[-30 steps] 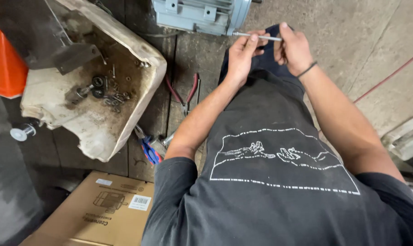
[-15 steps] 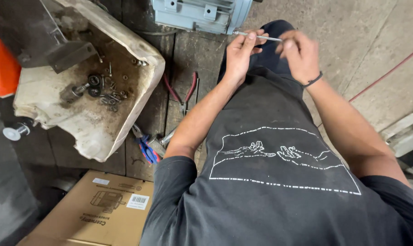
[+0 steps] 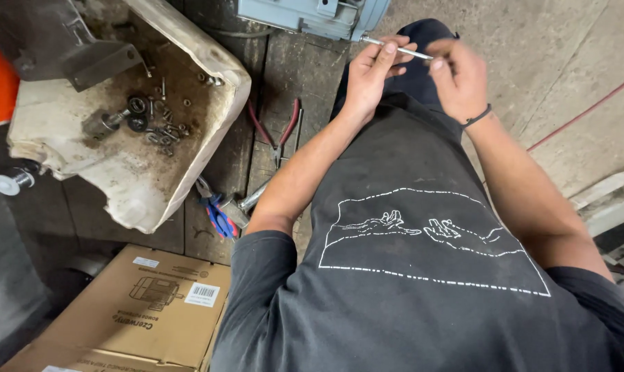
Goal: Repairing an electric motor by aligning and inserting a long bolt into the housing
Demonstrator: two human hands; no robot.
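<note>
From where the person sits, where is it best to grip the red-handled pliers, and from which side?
Probably by both red handles of the pliers, from above: they lie flat on the dark floor, handles spread upward in the picture, jaws near the left forearm.

Grey motor housing (image 3: 312, 15) blocks ahead; bare concrete floor (image 3: 532, 62) open rightward.

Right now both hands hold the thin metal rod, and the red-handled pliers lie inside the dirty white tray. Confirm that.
Not quite. The head view shows the red-handled pliers on the dark floor beside the dirty white tray, not inside it. The rest stands: left hand and right hand hold the thin metal rod.
</note>
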